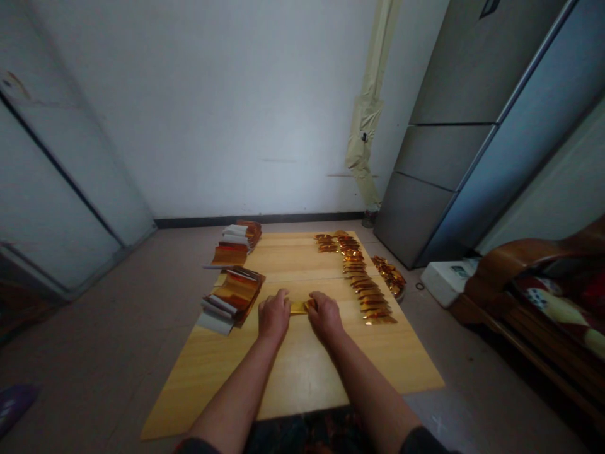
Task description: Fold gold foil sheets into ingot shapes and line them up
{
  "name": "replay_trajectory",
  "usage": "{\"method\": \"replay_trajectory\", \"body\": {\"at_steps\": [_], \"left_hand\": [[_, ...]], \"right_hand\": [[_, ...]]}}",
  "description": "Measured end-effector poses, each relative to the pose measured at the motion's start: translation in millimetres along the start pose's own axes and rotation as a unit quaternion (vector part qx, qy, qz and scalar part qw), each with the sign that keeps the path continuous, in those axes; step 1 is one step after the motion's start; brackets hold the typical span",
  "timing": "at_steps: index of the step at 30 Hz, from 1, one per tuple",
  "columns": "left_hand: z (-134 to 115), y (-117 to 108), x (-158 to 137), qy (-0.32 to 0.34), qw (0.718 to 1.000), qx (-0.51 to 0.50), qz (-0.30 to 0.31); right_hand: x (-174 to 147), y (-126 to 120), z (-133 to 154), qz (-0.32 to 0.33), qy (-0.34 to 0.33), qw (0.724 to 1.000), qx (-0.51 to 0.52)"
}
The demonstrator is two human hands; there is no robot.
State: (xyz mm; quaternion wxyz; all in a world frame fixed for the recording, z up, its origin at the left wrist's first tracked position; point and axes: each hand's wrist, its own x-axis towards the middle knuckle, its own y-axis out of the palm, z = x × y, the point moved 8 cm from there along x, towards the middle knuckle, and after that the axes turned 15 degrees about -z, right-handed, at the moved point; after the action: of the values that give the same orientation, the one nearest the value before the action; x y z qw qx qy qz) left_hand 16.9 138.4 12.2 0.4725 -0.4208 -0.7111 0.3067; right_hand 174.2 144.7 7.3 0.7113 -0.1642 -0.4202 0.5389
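A strip of gold foil paper (pixel 298 308) lies between my hands on the wooden board (pixel 302 372). My left hand (pixel 274 315) is closed on its left end, fingers bent down. On the right end, my right hand (pixel 326 313) pinches the foil between thumb and fingers. Left of my left hand sits a stack of gold foil sheets (pixel 239 290) with pale backs, and a second stack of foil sheets (pixel 236 243) lies farther back. To the right, folded gold foil pieces (pixel 368 290) overlap in a long row.
Beside the board's right edge, a container (pixel 390 277) holds more folded foil pieces. A refrigerator (pixel 425 164) stands at the back right, near a white box (pixel 447 280) and a wooden bench (pixel 501 315). The wall (pixel 246 126) rises behind the board.
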Motion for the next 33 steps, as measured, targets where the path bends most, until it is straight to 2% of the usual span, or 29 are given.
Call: {"method": "replay_trajectory", "body": {"at_steps": [5,13,26,33], "left_hand": [[-5.6,1.7,-1.4,0.041,0.998,0.043,0.001],[-8.7,1.8,-3.3,0.08,0.994,0.069,-0.004],[-13.7,-1.0,-5.8,0.104,0.99,0.092,0.003],[-13.0,-2.0,-6.1,0.101,0.989,0.105,0.0]], "right_hand": [[0.5,-0.5,0.1,0.01,0.004,1.0,-0.013],[-1.2,-2.6,6.3,0.004,-0.03,0.999,-0.03],[-4.8,-1.9,8.3,0.002,-0.062,0.994,-0.092],[-6.6,-0.2,17.4,0.03,-0.094,0.985,-0.145]]}}
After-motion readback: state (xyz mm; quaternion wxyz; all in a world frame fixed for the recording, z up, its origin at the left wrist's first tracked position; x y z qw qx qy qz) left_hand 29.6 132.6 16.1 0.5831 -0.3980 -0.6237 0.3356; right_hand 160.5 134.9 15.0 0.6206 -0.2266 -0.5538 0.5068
